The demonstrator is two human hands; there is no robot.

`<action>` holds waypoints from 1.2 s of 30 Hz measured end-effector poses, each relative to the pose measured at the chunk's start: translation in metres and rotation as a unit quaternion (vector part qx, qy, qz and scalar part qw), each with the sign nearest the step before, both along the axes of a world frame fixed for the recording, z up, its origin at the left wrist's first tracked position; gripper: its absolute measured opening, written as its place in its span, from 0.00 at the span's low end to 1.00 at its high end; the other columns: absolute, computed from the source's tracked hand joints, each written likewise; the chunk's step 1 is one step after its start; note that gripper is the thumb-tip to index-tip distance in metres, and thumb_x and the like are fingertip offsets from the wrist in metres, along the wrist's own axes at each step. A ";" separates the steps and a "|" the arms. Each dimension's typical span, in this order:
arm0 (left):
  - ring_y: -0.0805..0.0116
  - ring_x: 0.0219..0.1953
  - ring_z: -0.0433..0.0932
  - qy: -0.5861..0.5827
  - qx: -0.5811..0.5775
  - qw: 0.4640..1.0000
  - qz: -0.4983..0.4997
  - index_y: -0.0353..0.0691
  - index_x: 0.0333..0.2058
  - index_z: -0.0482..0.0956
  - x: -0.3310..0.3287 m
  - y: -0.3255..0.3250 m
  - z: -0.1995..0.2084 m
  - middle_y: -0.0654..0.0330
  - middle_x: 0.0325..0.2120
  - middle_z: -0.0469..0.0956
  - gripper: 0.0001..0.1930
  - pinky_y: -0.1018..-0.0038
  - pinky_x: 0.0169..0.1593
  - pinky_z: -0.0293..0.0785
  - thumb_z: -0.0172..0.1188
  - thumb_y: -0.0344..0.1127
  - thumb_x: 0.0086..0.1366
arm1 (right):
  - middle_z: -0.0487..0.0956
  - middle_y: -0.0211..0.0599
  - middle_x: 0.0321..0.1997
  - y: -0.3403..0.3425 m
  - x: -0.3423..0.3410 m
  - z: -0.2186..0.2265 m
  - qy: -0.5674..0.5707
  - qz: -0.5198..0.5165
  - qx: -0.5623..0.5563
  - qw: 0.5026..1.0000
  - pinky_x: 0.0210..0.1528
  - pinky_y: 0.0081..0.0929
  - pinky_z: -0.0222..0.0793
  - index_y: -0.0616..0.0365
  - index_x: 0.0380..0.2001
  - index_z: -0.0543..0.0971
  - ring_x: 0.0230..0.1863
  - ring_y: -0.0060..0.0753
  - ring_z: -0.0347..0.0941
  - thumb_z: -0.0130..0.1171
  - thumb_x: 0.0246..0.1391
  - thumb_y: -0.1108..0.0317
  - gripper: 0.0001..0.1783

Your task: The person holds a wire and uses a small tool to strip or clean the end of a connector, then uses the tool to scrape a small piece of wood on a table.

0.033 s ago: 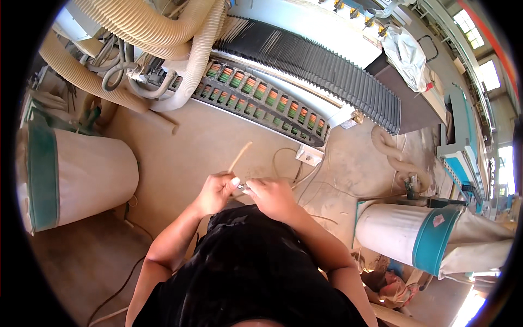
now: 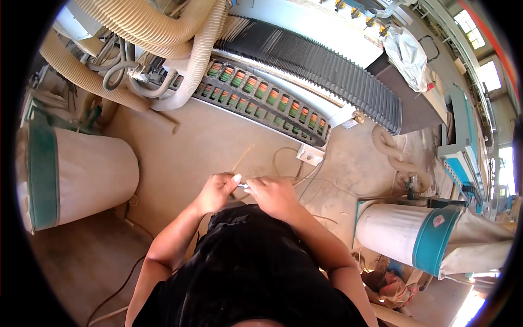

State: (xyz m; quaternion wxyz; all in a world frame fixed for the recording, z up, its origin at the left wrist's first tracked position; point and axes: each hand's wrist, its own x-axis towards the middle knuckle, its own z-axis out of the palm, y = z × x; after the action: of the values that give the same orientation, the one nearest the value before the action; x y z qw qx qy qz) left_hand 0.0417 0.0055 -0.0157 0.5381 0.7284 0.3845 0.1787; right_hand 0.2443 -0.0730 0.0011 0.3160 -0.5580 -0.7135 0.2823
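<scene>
My two hands are close together in front of my waist. My left hand (image 2: 217,192) is closed, its thumb pressed to the fingers. From it a thin tan cord-like piece (image 2: 243,158) sticks up and away, blurred against the floor. Between the hands a small shiny metal piece (image 2: 242,186) bridges the gap. My right hand (image 2: 274,196) pinches the right end of that metal piece with thumb and fingertips. How the metal piece and the tan piece join is hidden by my left fingers.
Ahead lies a machine with a black bellows cover (image 2: 305,60) and a cable chain (image 2: 261,103). Ribbed hoses (image 2: 147,27) hang at upper left. White-and-green dust bags stand left (image 2: 92,180) and right (image 2: 392,231). Thin cables (image 2: 321,182) cross the dusty floor (image 2: 180,152).
The thin tan piece looks fainter and more blurred, and its tip has shifted slightly right and down. Both hands stay in nearly the same place, still closed.
</scene>
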 end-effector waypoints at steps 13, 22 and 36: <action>0.53 0.33 0.76 -0.039 0.179 0.982 -0.046 0.41 0.38 0.77 0.004 0.005 0.001 0.59 0.33 0.74 0.10 0.63 0.38 0.73 0.57 0.41 0.70 | 0.75 0.46 0.25 0.004 0.001 0.010 0.023 -0.017 -0.005 1.000 0.29 0.42 0.68 0.58 0.33 0.77 0.28 0.53 0.74 0.61 0.57 0.68 0.06; 0.69 0.28 0.68 -0.075 -0.283 0.956 -0.013 0.36 0.30 0.75 0.001 0.009 0.010 0.68 0.20 0.64 0.24 0.68 0.33 0.68 0.50 0.53 0.74 | 0.74 0.34 0.23 0.006 -0.003 0.008 -0.105 -0.021 0.132 0.985 0.26 0.37 0.69 0.54 0.33 0.76 0.26 0.42 0.74 0.63 0.53 0.68 0.06; 0.57 0.32 0.75 -0.012 0.104 0.994 -0.035 0.39 0.36 0.74 0.003 -0.001 0.004 0.54 0.29 0.73 0.15 0.63 0.35 0.72 0.54 0.46 0.73 | 0.78 0.35 0.27 0.004 -0.006 0.001 -0.034 -0.026 0.031 0.999 0.28 0.37 0.71 0.53 0.37 0.78 0.28 0.41 0.76 0.62 0.56 0.67 0.06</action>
State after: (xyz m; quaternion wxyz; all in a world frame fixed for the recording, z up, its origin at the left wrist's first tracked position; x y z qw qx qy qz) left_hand 0.0451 0.0041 -0.0117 0.4705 0.7911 0.3313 0.2073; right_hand 0.2382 -0.0689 0.0025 0.3162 -0.5755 -0.7173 0.2328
